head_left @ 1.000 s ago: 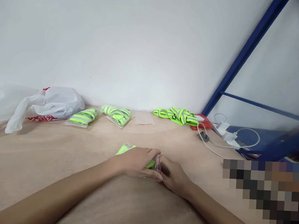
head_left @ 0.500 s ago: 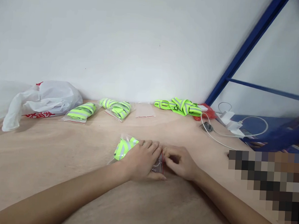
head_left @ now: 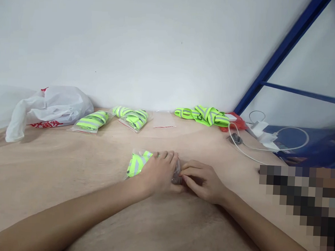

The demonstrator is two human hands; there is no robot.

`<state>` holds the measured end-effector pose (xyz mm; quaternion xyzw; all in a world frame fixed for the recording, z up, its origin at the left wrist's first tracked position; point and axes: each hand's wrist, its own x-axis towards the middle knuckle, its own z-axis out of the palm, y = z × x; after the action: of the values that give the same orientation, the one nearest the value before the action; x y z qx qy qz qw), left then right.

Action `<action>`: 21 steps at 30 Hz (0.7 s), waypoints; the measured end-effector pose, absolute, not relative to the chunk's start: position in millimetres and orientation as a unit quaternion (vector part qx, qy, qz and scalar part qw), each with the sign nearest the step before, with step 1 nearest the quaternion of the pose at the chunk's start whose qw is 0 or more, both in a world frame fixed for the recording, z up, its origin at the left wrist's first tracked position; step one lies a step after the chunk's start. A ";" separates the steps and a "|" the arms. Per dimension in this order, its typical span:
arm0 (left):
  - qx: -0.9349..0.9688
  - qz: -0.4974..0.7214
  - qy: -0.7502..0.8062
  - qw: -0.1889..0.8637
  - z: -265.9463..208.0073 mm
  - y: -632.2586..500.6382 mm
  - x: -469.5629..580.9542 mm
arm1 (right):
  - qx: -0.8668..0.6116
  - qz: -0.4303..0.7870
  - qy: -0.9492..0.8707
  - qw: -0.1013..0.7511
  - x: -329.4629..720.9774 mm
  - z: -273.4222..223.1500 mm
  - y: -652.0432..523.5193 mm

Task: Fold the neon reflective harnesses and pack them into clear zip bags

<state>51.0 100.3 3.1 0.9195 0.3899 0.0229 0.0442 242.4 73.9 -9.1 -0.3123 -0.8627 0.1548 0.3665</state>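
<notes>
Evidently, my left hand [head_left: 159, 173] covers the clear bag [head_left: 137, 164], grip hidden; my right hand [head_left: 204, 181] pinches its end, whether sealed I can't tell. Beyond that bag, filled bags [head_left: 91, 120] look done; a flat bag [head_left: 164, 120] and loose straps [head_left: 206, 115] remain.

Wood-toned tabletop [head_left: 56, 161]: white plastic bag [head_left: 63, 105]; bagged green straps [head_left: 136, 166], front and back; flat clear bag [head_left: 164, 119]; loose green straps [head_left: 209, 115].
</notes>
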 end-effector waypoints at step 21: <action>0.928 0.045 0.361 0.080 8.0 111.8 35.3 | -0.423 0.180 -0.846 0.269 245.1 -9.7 74.0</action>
<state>35.3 111.8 8.0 0.9281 0.3607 0.0455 0.0803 245.1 74.0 -9.7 -0.4235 -0.8461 0.1802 0.2689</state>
